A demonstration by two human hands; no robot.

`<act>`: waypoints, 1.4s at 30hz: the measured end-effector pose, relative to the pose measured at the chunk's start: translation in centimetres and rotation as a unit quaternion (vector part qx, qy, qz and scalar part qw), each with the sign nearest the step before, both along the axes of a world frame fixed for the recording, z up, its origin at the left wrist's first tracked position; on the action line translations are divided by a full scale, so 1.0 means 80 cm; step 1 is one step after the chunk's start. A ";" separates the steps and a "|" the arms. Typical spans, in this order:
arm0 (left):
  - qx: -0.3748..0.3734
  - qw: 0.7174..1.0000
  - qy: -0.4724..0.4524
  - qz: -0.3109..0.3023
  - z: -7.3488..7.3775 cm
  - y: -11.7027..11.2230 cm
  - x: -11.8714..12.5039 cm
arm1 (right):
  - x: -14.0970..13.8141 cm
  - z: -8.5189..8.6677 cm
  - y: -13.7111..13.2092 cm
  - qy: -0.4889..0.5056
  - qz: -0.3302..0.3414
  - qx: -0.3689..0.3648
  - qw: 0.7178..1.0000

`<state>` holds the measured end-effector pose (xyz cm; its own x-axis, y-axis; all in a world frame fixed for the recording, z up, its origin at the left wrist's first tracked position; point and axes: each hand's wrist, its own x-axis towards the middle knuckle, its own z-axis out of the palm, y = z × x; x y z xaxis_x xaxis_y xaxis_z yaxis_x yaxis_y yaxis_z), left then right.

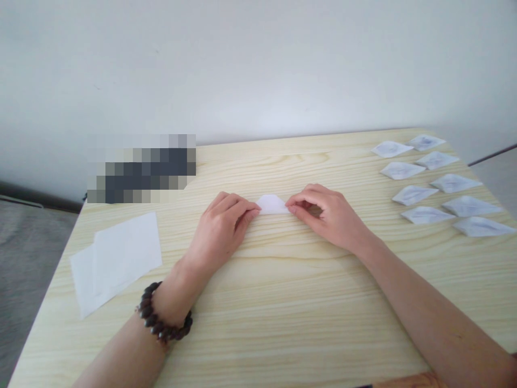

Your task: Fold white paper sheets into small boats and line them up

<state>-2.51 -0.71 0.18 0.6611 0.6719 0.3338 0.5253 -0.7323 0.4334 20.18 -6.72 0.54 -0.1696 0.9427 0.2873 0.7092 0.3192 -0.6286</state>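
A pale wooden desk (pixel 283 302) carries overlapping white sheets (pixel 121 258) at the left, a small paper piece (pixel 272 204) in the middle, and nine folded shapes (pixel 414 194) in two rows at the right.

A bracelet (pixel 163 319) of large, dark brown round beads, strung close and faintly glossy, circles the wrist just behind the left hand (pixel 220 229). The right hand (pixel 329 218) and both forearms are bare to the frame's edge.
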 end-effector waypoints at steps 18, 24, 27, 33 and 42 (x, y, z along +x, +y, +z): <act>-0.015 0.998 -0.006 0.065 0.002 0.000 0.000 | -0.007 -0.003 0.005 -0.019 -0.040 -0.012 0.999; -0.052 0.994 0.016 0.092 0.003 0.000 0.003 | -0.008 -0.001 0.006 0.012 -0.050 -0.047 0.998; -0.076 0.991 0.017 0.110 0.002 0.002 0.004 | -0.007 0.000 0.005 0.021 -0.043 -0.049 0.998; -0.076 0.994 -0.002 0.072 0.002 0.004 0.002 | -0.005 -0.012 0.000 -0.033 0.029 0.041 0.998; -0.080 0.994 -0.003 0.081 0.003 0.004 0.003 | 0.002 -0.012 -0.005 -0.074 0.042 0.088 0.992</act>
<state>-2.30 -0.40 0.41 0.5389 0.8136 0.2181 0.6274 -0.5605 0.5406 20.31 -7.11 -0.44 -0.2985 0.8605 0.4129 0.7551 0.4775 -0.4492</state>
